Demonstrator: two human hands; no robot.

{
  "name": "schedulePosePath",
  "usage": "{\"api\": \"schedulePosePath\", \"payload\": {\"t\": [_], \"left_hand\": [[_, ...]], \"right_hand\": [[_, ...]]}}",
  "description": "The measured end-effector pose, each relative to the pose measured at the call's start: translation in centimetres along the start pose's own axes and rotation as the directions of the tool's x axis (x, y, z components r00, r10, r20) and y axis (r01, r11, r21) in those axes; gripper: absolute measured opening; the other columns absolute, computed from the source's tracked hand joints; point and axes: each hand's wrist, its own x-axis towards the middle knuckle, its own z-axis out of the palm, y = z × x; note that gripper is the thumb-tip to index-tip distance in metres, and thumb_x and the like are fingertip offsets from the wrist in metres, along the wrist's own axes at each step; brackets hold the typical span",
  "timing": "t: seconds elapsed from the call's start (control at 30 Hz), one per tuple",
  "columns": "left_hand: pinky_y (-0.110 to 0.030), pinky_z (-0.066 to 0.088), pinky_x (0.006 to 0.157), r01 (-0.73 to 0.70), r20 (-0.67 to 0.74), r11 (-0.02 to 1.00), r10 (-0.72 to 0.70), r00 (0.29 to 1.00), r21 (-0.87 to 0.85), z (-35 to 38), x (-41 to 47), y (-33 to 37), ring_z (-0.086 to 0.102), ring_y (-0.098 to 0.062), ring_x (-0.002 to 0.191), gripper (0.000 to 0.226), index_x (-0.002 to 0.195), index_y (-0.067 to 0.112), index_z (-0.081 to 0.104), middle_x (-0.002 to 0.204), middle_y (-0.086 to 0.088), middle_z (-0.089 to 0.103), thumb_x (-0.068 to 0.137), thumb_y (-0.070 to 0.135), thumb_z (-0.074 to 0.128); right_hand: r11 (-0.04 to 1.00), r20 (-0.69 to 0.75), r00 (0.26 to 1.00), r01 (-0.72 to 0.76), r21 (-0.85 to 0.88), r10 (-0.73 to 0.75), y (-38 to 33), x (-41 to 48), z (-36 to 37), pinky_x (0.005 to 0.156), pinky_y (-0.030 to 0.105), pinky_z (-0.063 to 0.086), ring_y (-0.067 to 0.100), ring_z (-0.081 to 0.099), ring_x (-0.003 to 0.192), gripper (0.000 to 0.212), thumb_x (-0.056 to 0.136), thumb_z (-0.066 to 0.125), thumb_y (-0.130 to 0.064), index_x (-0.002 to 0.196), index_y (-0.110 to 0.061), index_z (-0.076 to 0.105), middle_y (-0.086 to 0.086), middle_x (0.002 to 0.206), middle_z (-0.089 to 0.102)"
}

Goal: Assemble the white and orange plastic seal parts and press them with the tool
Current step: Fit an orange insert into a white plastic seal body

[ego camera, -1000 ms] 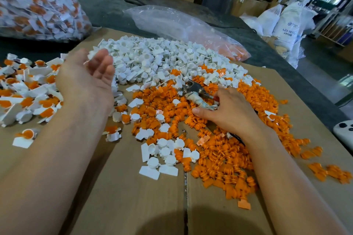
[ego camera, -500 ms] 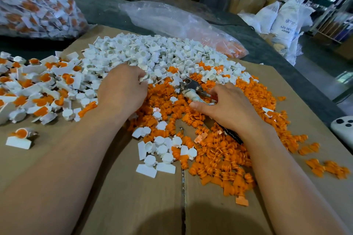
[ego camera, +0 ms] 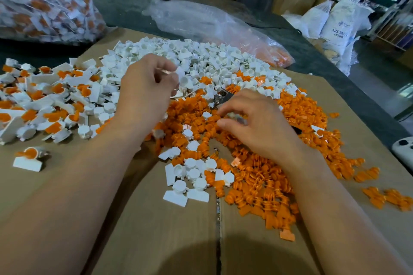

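A heap of white seal parts (ego camera: 201, 56) lies at the back of the cardboard sheet (ego camera: 156, 230). A heap of orange parts (ego camera: 257, 176) spreads in front of it and to the right. Finished white-and-orange seals (ego camera: 44, 96) are piled at the left. My left hand (ego camera: 145, 91) hovers at the edge of the white heap and pinches a white seal part (ego camera: 182, 78) in its fingertips. My right hand (ego camera: 257, 123) rests on the orange heap, fingers curled round the metal pressing tool (ego camera: 223, 96), whose jaws stick out past the fingers.
A clear bag of finished seals (ego camera: 44, 2) stands at the back left. A crumpled plastic bag (ego camera: 212, 24) with some orange parts lies behind the heaps. A white controller (ego camera: 404, 147) sits at the right edge. Cardboard boxes and white sacks stand beyond the dark table.
My left hand swept from the finished pile at the left to the white heap, turned palm down and picked up a white part. My right hand stayed on the tool, its fingers shifting slightly.
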Motion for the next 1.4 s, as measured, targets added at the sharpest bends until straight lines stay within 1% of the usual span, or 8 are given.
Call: {"api": "schedulePosePath", "payload": {"t": [0.1, 0.43, 0.6, 0.67, 0.83, 0.97, 1.17, 1.4], "left_hand": [[-0.016, 0.053, 0.057, 0.162, 0.172, 0.927, -0.108, 0.979, -0.338, -0.3, -0.4, 0.7, 0.058, 0.004, 0.057, 0.031, 0.106, 0.028, 0.06, 0.076, -0.001, 0.057, 0.094, 0.002, 0.049], [-0.018, 0.051, 0.049, 0.342, 0.427, 0.836, -0.145, 0.893, -0.43, 0.1, -1.2, 1.4, 0.062, -0.009, 0.051, 0.016, 0.082, 0.013, 0.057, 0.058, -0.001, 0.068, 0.088, -0.002, 0.055], [-0.018, 0.052, 0.049, 0.369, 0.486, 0.798, -0.112, 0.867, -0.476, 0.0, -1.2, 1.2, 0.066, -0.011, 0.054, 0.014, 0.084, 0.011, 0.056, 0.062, -0.004, 0.07, 0.086, -0.002, 0.056], [-0.018, 0.052, 0.049, 0.363, 0.501, 0.794, -0.086, 0.861, -0.488, -0.1, -1.2, 1.2, 0.066, -0.012, 0.055, 0.014, 0.086, 0.012, 0.058, 0.063, -0.004, 0.07, 0.084, -0.002, 0.056], [-0.02, 0.053, 0.049, 0.363, 0.541, 0.776, -0.033, 0.84, -0.516, 0.0, -1.5, 1.2, 0.068, -0.015, 0.057, 0.012, 0.08, 0.012, 0.058, 0.065, -0.007, 0.07, 0.071, 0.004, 0.061], [-0.021, 0.056, 0.053, 0.361, 0.571, 0.782, -0.009, 0.821, -0.508, 0.0, -1.6, 1.1, 0.069, -0.015, 0.061, 0.015, 0.079, 0.011, 0.058, 0.067, -0.006, 0.07, 0.065, 0.009, 0.062], [-0.021, 0.053, 0.048, 0.276, 0.466, 0.86, -0.052, 0.883, -0.428, 0.3, -1.9, 1.4, 0.065, -0.014, 0.052, 0.014, 0.076, 0.01, 0.058, 0.06, -0.004, 0.068, 0.081, -0.004, 0.061], [-0.019, 0.052, 0.045, 0.214, 0.386, 0.909, -0.065, 0.92, -0.357, 0.5, -2.1, 1.8, 0.063, -0.013, 0.046, 0.016, 0.074, 0.01, 0.059, 0.055, -0.001, 0.067, 0.079, -0.002, 0.066]], "right_hand": [[0.995, 0.145, 0.987, 0.081, -0.053, -0.073, -0.2, 0.1, 0.8, 0.08, 0.022, 0.033, 0.008, 0.044, 0.093, 0.02, 0.082, 0.067, -0.026, 0.101, -0.018, 0.068, -0.005, 0.094, 0.053], [0.97, 0.162, 0.977, 0.165, -0.179, -0.137, -0.1, 0.2, 1.7, 0.085, 0.027, 0.024, 0.017, 0.047, 0.101, 0.022, 0.084, 0.063, -0.028, 0.104, -0.019, 0.064, -0.002, 0.099, 0.055], [0.985, -0.004, 0.996, 0.084, 0.149, -0.084, 0.1, 0.2, 0.6, 0.072, 0.016, 0.037, 0.005, 0.05, 0.08, 0.009, 0.088, 0.058, -0.014, 0.097, -0.012, 0.06, -0.009, 0.086, 0.052], [0.944, -0.103, 0.995, 0.043, 0.326, -0.009, 0.1, 0.1, 0.0, 0.074, 0.012, 0.042, -0.001, 0.055, 0.082, 0.013, 0.089, 0.056, -0.011, 0.09, -0.024, 0.054, -0.014, 0.088, 0.055], [0.828, -0.194, 0.974, 0.012, 0.561, 0.118, -0.2, 0.1, -0.2, 0.082, 0.038, 0.052, 0.015, 0.063, 0.088, 0.03, 0.086, 0.058, -0.004, 0.084, -0.033, 0.05, -0.012, 0.085, 0.059], [0.796, -0.229, 0.967, 0.05, 0.603, 0.113, -0.4, 0.0, -0.2, 0.074, 0.023, 0.053, 0.005, 0.061, 0.08, 0.034, 0.081, 0.063, 0.0, 0.086, -0.033, 0.056, -0.014, 0.084, 0.061], [0.768, -0.234, 0.968, 0.086, 0.634, 0.085, -0.6, -0.1, -0.4, 0.07, 0.015, 0.051, -0.002, 0.062, 0.075, 0.033, 0.079, 0.066, 0.002, 0.085, -0.031, 0.062, -0.017, 0.078, 0.064], [0.741, -0.234, 0.971, 0.117, 0.661, 0.056, -1.1, -0.3, 0.0, 0.064, 0.012, 0.048, -0.001, 0.062, 0.067, 0.03, 0.074, 0.071, 0.0, 0.078, -0.028, 0.062, -0.017, 0.069, 0.065]]}}
